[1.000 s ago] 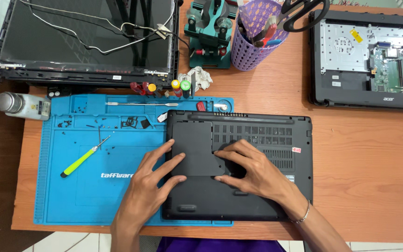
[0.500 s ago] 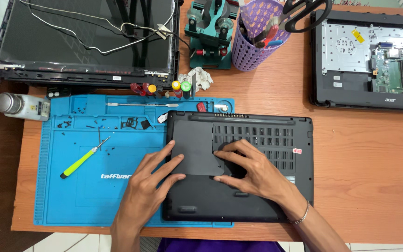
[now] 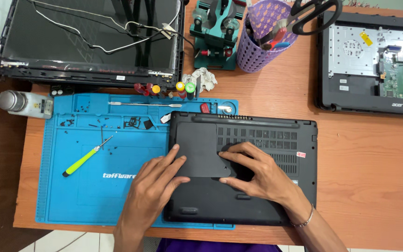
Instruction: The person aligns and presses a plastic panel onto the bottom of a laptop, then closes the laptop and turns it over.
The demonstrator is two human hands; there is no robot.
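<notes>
A black laptop (image 3: 257, 135) lies upside down on the wooden table, its left part over a blue work mat (image 3: 85, 186). My left hand (image 3: 152, 186) rests flat on the laptop's left half, fingers spread over a smooth access panel (image 3: 197, 149). My right hand (image 3: 257, 175) presses on the middle of the base, fingertips at the panel's right edge beside the vent slots. Neither hand holds a tool.
A green-handled screwdriver (image 3: 86, 156), a metal pry tool (image 3: 143, 104) and several small screws lie on the mat. A detached screen panel (image 3: 89, 42) is at the back left, a purple tool basket (image 3: 262, 39) behind, an opened laptop chassis (image 3: 374, 65) at the right, a metal can (image 3: 22, 102) at the left.
</notes>
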